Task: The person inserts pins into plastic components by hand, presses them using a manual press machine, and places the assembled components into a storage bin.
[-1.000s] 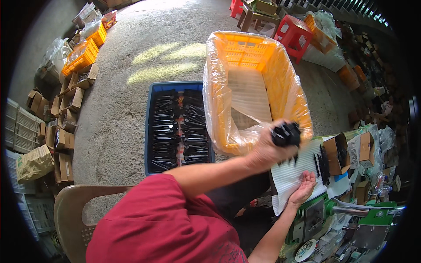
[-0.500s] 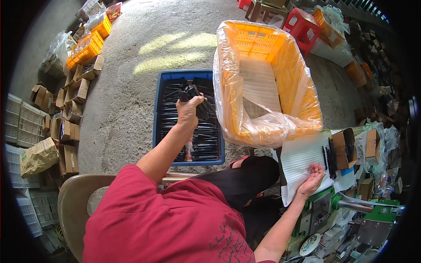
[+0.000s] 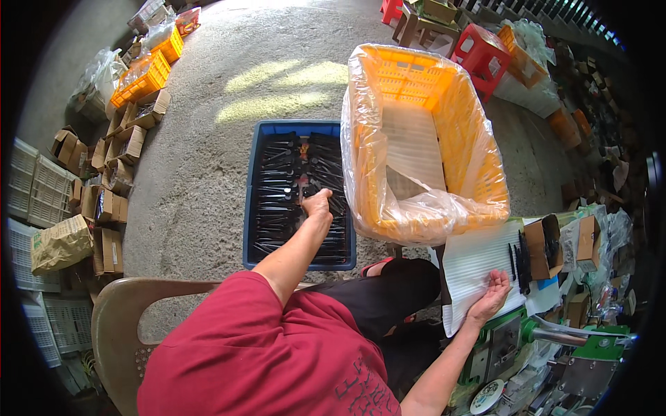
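My left hand is down inside a blue bin on the floor, with its fingers curled in among slender black parts. What the fingers grip, if anything, is hidden by the hand and the dark parts. The black parts lie in stacked rows on both sides of the bin. On the right, my right hand rests palm up with its fingers stretched out and nothing in it. Under it is a white ribbed foam sheet. Several thin black pieces lie on the sheet's far right side, just beyond the fingers.
A yellow crate lined with clear plastic stands right of the bin. A small carton and a green machine are at the right. Cartons line the left; a red stool stands at the back.
My left hand has moved nearer and lower in the bin; the bunch of black parts it held up is no longer seen raised. My right hand stays palm up over the foam sheet.
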Demonstrator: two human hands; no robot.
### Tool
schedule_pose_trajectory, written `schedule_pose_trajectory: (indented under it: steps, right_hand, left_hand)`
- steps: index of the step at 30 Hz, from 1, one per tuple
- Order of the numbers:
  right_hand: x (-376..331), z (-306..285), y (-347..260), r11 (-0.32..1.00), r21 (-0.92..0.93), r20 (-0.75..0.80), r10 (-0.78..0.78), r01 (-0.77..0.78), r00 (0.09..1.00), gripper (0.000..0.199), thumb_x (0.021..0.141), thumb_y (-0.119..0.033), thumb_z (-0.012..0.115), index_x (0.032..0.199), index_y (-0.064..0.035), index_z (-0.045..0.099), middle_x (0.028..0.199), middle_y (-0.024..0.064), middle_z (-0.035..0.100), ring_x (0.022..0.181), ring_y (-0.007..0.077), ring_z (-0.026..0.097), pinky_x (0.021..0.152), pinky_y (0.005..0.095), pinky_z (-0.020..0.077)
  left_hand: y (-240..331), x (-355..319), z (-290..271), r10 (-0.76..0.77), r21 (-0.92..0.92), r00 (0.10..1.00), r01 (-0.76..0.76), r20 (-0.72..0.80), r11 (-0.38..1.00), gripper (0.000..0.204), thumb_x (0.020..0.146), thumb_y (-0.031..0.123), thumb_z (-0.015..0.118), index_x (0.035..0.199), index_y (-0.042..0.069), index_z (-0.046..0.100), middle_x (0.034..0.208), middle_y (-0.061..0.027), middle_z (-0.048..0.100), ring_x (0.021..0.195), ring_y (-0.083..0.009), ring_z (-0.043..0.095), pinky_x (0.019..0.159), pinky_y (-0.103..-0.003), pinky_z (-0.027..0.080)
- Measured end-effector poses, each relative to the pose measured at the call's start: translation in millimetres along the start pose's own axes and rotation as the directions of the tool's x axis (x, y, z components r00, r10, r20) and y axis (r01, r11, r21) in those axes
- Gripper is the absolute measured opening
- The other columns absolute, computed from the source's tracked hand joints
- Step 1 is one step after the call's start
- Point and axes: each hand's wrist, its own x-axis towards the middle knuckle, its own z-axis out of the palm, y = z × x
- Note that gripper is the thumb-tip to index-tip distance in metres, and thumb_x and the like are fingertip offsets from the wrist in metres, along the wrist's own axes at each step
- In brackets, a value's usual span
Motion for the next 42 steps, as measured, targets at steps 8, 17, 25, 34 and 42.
schedule_pose_trajectory:
  steps: [8,17,25,34,42]
  right_hand:
    - [0,-1,-2,1.000,-0.020,0.022,-0.018,0.019,1.000,0.057,0.087,-0.044,0.027,0.111,0.0075,0.036,0.100,0.0166,0.046,0.096,0.0223,0.044,0.090,0.0322,0.0308]
    - [-1,1,-4,1.000,-0.030,0.002,-0.008,0.008,1.000,0.054,0.087,-0.042,0.031,0.110,0.0060,0.038,0.100,0.0151,0.047,0.094,0.0209,0.046,0.089,0.0314,0.0333]
    - [-1,-1,-3,1.000,-0.024,0.009,-0.007,0.007,1.000,0.054,0.087,-0.043,0.031,0.110,0.0061,0.038,0.098,0.0146,0.047,0.092,0.0206,0.047,0.088,0.0311,0.0339]
    - [-1,-1,-3,0.998,-0.055,0.003,-0.008,0.008,1.000,0.054,0.087,-0.041,0.030,0.110,0.0066,0.038,0.099,0.0151,0.047,0.093,0.0211,0.046,0.088,0.0314,0.0335]
    - [-3,2,-6,0.998,-0.058,-0.003,0.002,-0.002,1.000,0.052,0.088,-0.038,0.029,0.110,0.0084,0.037,0.099,0.0164,0.046,0.094,0.0217,0.045,0.089,0.0318,0.0323]
  left_hand:
    - [20,-26,17,-0.251,-0.027,0.952,0.250,-0.173,0.968,0.031,0.046,-0.003,0.065,0.076,-0.007,0.054,0.087,-0.0103,0.056,0.076,-0.0190,0.052,0.072,-0.028,0.041]
    - [7,-11,21,-0.220,-0.086,0.938,0.204,-0.267,0.975,0.019,0.049,0.000,0.063,0.066,-0.006,0.057,0.076,-0.0106,0.059,0.066,-0.0189,0.053,0.067,-0.030,0.042]
    - [8,-17,27,-0.283,-0.084,0.913,0.270,-0.294,0.959,0.020,0.050,-0.002,0.064,0.068,-0.006,0.055,0.079,-0.0096,0.058,0.068,-0.0190,0.052,0.070,-0.029,0.041]
    - [6,-21,30,-0.253,-0.033,0.892,0.260,-0.374,0.965,0.021,0.055,0.005,0.065,0.069,-0.008,0.057,0.076,-0.0118,0.059,0.064,-0.0189,0.052,0.066,-0.031,0.042]
    - [20,-34,30,-0.317,-0.059,0.888,0.316,-0.333,0.947,0.038,0.058,0.010,0.071,0.085,-0.011,0.055,0.094,-0.0165,0.056,0.081,-0.0208,0.053,0.075,-0.031,0.041]
